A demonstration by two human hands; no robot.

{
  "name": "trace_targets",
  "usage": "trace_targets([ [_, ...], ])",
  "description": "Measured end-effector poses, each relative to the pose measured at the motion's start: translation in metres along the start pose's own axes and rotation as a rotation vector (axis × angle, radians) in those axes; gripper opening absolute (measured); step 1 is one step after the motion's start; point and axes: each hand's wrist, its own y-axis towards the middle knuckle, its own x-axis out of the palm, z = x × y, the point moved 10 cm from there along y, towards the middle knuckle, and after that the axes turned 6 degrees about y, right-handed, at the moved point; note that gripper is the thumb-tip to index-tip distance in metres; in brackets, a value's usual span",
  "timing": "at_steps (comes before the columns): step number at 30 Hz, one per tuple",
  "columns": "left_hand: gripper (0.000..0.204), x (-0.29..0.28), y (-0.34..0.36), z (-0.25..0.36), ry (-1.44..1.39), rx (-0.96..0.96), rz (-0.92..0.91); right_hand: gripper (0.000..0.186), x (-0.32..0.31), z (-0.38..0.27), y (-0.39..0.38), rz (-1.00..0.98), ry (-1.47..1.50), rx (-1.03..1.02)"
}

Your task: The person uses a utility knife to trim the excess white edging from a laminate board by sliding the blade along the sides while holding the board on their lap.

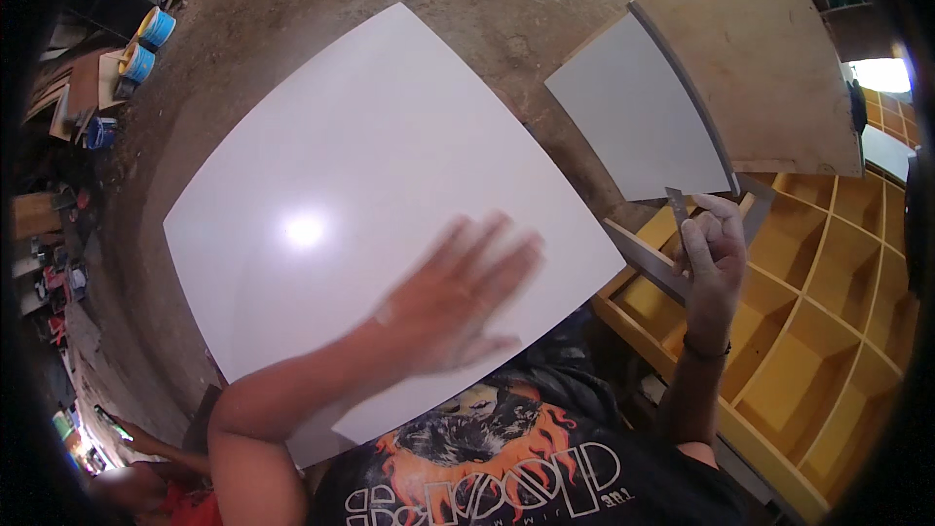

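Observation:
A large white panel [390, 156] lies before me, with a bright light reflected on its left part. My left hand [463, 292] is over its near right part, palm down with fingers spread; it is blurred by motion and holds nothing visible. I cannot tell whether the palm touches the surface. Just beyond the panel's right corner, my right hand [716, 253] is raised, its fingers closed round a thin, flat metal strip [678, 208] that points up and away from me. The strip's lower part is hidden in the fingers.
A grey panel with a dark edge [633, 107] and a plywood sheet [769, 68] are at the far right. Nearer stands a yellow compartmented wooden frame [794, 360]. Blue-and-yellow buckets [156, 27] line the left. Another person [146, 482] is at lower left.

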Motion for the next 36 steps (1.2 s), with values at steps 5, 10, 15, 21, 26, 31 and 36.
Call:
trace_targets([
  [5,0.077,0.016,-0.016,0.052,-0.149,0.445,-0.01,0.026,0.014,-0.006,0.001,-0.015,0.051,-0.026],
  [10,0.086,-0.04,-0.014,-0.086,0.101,-0.347,0.197,0.026,0.003,0.005,0.0,0.054,0.056,0.011],
  [15,0.099,0.013,0.007,0.015,-0.141,0.054,-0.023,0.028,0.01,0.021,0.008,0.062,0.174,0.063],
  [21,0.088,-0.017,0.004,-0.037,0.067,-0.079,0.03,0.028,0.018,0.026,0.005,-0.119,0.027,0.094],
  [26,0.093,-0.053,-0.03,-0.145,0.122,-0.547,0.163,0.024,0.024,0.042,-0.006,-0.247,-0.013,0.163],
  [31,0.093,-0.053,-0.033,-0.152,0.064,-0.586,0.176,0.018,0.024,0.045,-0.02,-0.357,-0.066,0.164],
  [36,0.094,-0.055,-0.03,-0.153,0.057,-0.579,0.2,0.015,0.017,0.048,-0.024,-0.336,-0.061,0.146],
])
